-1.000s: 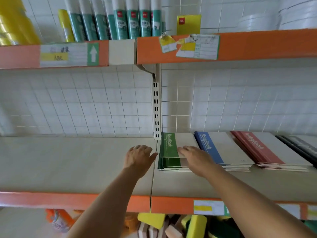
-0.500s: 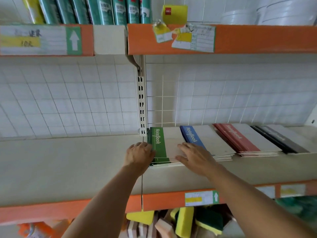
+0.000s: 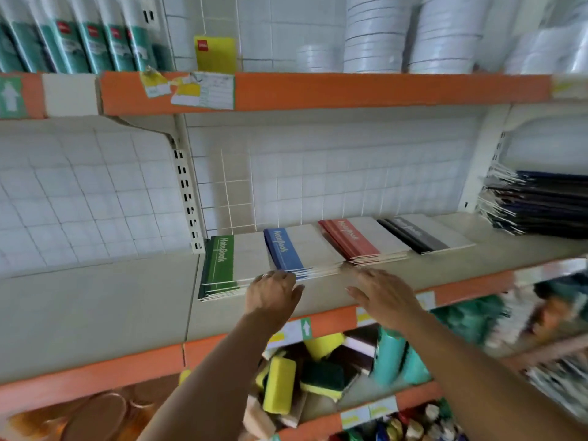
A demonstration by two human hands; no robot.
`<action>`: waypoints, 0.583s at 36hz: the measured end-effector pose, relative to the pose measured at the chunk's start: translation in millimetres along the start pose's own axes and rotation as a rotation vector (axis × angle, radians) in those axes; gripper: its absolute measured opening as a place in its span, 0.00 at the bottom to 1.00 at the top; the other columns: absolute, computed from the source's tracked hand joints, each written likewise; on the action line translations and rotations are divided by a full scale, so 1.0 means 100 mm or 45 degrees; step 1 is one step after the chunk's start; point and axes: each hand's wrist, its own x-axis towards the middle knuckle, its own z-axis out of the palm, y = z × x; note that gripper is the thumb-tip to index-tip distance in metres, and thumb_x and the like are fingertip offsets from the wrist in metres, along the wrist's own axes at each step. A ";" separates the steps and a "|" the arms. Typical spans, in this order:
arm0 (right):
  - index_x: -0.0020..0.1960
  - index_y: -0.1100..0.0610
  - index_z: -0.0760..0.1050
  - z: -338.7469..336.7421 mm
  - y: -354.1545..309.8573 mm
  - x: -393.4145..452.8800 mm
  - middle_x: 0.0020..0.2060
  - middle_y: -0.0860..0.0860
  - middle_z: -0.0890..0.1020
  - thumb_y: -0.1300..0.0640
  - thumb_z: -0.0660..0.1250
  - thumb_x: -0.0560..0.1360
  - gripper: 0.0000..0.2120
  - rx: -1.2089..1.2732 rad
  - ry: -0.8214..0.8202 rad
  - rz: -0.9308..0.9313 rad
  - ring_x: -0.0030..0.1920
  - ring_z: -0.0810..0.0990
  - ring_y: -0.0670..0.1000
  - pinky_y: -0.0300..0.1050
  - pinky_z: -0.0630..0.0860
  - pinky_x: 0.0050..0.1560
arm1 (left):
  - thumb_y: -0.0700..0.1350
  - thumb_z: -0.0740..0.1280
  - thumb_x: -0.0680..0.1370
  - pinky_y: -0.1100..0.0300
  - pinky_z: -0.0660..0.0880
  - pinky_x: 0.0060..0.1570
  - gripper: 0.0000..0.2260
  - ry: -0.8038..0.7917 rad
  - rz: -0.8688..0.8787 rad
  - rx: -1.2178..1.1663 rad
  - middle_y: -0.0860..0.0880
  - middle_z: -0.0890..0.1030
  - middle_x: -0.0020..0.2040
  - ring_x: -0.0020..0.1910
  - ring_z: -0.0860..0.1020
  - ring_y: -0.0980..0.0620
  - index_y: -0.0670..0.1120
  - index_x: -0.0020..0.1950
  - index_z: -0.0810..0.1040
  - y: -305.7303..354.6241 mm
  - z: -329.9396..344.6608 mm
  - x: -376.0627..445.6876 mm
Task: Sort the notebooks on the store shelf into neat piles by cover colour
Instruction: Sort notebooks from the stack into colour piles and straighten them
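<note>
I read left hand (image 3: 272, 294) fingers loosely curled on blue-spined notebook pile (image 3: 302, 251)'s front edge; right hand (image 3: 383, 294) open, empty. Risk: shove skews green-spined pile (image 3: 222, 265) beside it.

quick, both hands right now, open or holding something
Left hand: open, fingers loosely bent at the front edge of the blue notebook pile, holding nothing.
Right hand: open, fingers spread over the shelf, holding nothing.

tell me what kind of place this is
Most likely a small shop selling stationery and household goods. The orange shelf edge carries price labels, notebooks lie in piles by cover colour, and sponges fill the shelf below.
</note>
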 end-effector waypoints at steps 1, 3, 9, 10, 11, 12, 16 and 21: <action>0.73 0.52 0.62 -0.02 0.11 -0.09 0.70 0.50 0.70 0.42 0.52 0.81 0.24 -0.014 -0.006 0.018 0.67 0.70 0.53 0.46 0.66 0.65 | 0.56 0.53 0.82 0.58 0.68 0.56 0.17 0.001 0.014 -0.004 0.53 0.76 0.63 0.63 0.73 0.51 0.52 0.64 0.74 0.14 0.00 -0.01; 0.73 0.52 0.63 -0.07 0.34 -0.28 0.70 0.50 0.70 0.39 0.49 0.80 0.27 -0.027 -0.008 0.052 0.67 0.70 0.53 0.46 0.66 0.65 | 0.56 0.53 0.82 0.58 0.68 0.57 0.17 0.001 0.039 0.001 0.53 0.76 0.63 0.63 0.73 0.51 0.52 0.65 0.73 0.44 -0.02 -0.05; 0.69 0.51 0.69 -0.20 1.08 -0.83 0.65 0.50 0.74 0.32 0.38 0.72 0.38 -0.028 -0.014 0.150 0.65 0.73 0.53 0.46 0.70 0.62 | 0.55 0.53 0.82 0.58 0.68 0.58 0.17 -0.034 0.154 -0.032 0.51 0.75 0.64 0.63 0.73 0.49 0.51 0.66 0.73 1.38 -0.02 -0.08; 0.67 0.51 0.70 -0.22 1.20 -0.92 0.64 0.50 0.76 0.31 0.35 0.69 0.41 -0.015 -0.009 0.160 0.63 0.74 0.53 0.46 0.71 0.61 | 0.54 0.53 0.82 0.57 0.68 0.58 0.17 -0.037 0.182 -0.050 0.50 0.75 0.64 0.63 0.73 0.49 0.51 0.66 0.73 1.52 -0.03 -0.09; 0.67 0.51 0.70 -0.24 1.33 -1.02 0.63 0.50 0.76 0.31 0.35 0.70 0.41 -0.006 -0.002 0.168 0.63 0.74 0.53 0.46 0.71 0.61 | 0.54 0.54 0.82 0.57 0.68 0.58 0.17 -0.039 0.197 -0.061 0.50 0.75 0.64 0.62 0.73 0.48 0.51 0.66 0.73 1.69 -0.04 -0.10; 0.68 0.51 0.70 -0.27 1.42 -1.09 0.65 0.50 0.75 0.32 0.38 0.73 0.37 0.006 -0.002 0.179 0.65 0.73 0.53 0.46 0.70 0.62 | 0.54 0.54 0.82 0.57 0.68 0.58 0.17 -0.046 0.205 -0.065 0.50 0.75 0.63 0.62 0.73 0.48 0.51 0.66 0.73 1.81 -0.04 -0.10; 0.74 0.51 0.62 -0.34 1.83 -1.41 0.71 0.48 0.68 0.39 0.50 0.81 0.26 0.009 -0.044 0.239 0.70 0.66 0.50 0.44 0.64 0.67 | 0.54 0.53 0.82 0.55 0.70 0.55 0.17 -0.081 0.231 -0.113 0.49 0.76 0.61 0.62 0.74 0.46 0.49 0.63 0.74 2.35 -0.04 -0.10; 0.74 0.52 0.63 -0.39 2.30 -1.68 0.72 0.48 0.68 0.40 0.50 0.81 0.26 -0.005 -0.070 0.345 0.70 0.67 0.50 0.43 0.65 0.64 | 0.53 0.55 0.81 0.55 0.72 0.52 0.15 -0.032 0.357 -0.169 0.47 0.79 0.56 0.57 0.77 0.45 0.48 0.59 0.77 2.89 -0.02 -0.07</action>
